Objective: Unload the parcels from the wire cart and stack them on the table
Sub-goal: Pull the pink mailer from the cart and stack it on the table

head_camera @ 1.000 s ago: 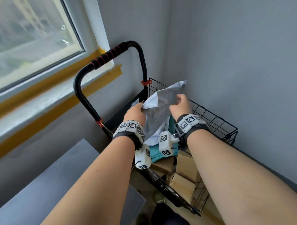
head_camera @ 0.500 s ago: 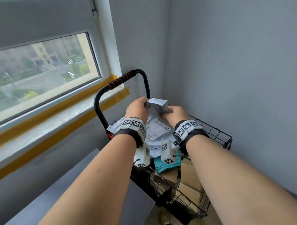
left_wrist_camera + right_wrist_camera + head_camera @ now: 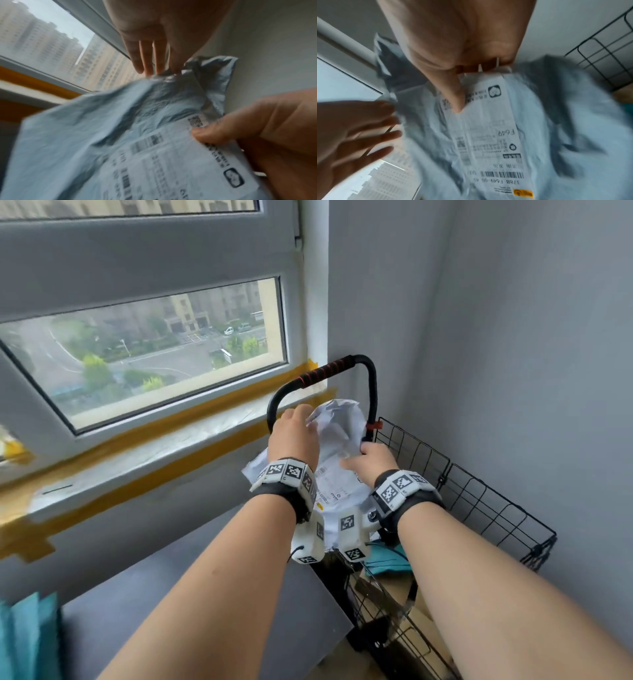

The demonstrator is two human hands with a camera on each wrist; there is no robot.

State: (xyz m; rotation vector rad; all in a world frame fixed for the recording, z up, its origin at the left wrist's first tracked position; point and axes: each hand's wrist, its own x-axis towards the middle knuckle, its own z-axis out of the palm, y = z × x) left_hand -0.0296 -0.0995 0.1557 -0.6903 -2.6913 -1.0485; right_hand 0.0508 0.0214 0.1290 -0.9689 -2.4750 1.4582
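Crumpled pale-grey plastic mailer bag (image 3: 337,460) held up above the black wire cart (image 3: 479,501)!
Right hand (image 3: 371,457) pinches its labelled face; left hand (image 3: 293,436), fingers straight, touches the top. Looks light, floppy, slippery: best gripped at the edges.

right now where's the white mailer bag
In the head view the white mailer bag is held up between the left hand and right hand, above the wire cart, just in front of its black handle.
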